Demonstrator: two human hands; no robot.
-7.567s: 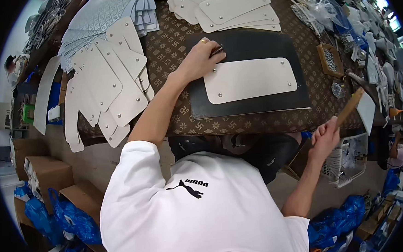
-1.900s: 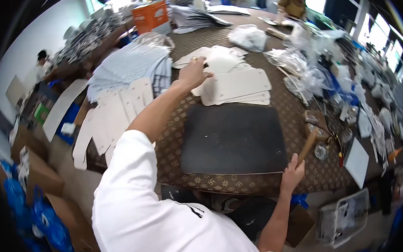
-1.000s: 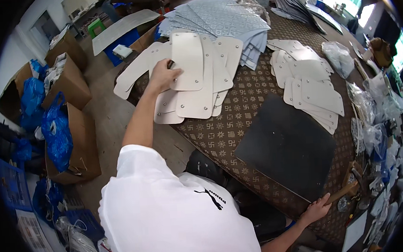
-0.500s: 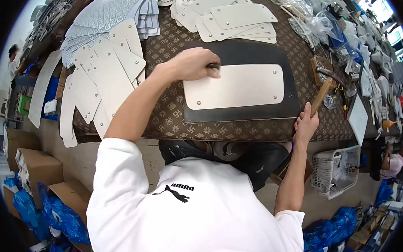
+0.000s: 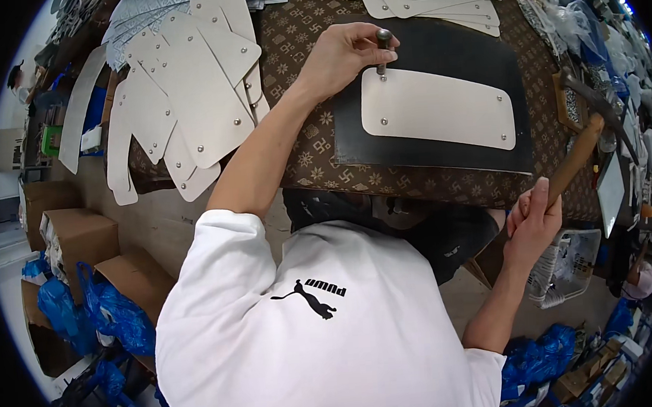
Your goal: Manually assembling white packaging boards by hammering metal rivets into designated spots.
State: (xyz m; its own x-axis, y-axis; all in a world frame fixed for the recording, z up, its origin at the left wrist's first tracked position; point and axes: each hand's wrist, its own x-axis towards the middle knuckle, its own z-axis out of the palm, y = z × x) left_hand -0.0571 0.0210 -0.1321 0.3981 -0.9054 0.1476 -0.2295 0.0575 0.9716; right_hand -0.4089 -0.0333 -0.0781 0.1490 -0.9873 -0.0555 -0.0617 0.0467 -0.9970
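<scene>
My left hand [image 5: 339, 59] pinches a short steel rivet setter [image 5: 383, 43] between thumb and fingers. The tool stands nearly upright at the upper left corner of a white rounded panel [image 5: 440, 111], its lower end at or just above the metal stud there; I cannot tell if they touch. Studs show at the panel's other corners too. Under the panel lies a black mat [image 5: 349, 151]. Wrapped round the wooden handle of a hammer [image 5: 578, 154], my right hand [image 5: 534, 224] is by the table's front edge, and the dark hammer head is up and to the right.
Studded white panels [image 5: 184, 85] lie fanned out at left, with patterned sheets [image 5: 136, 25] behind. More panels [image 5: 441, 2] are stacked beyond the mat. An open box of small metal parts [image 5: 570, 103] and plastic bags sit at right. A white basket [image 5: 565, 267] stands below the table edge.
The whole view has shifted and tilted. My left hand has turned so that the setter now shows upright at the panel's corner. The hammer remains in my right hand, now farther right in view.
</scene>
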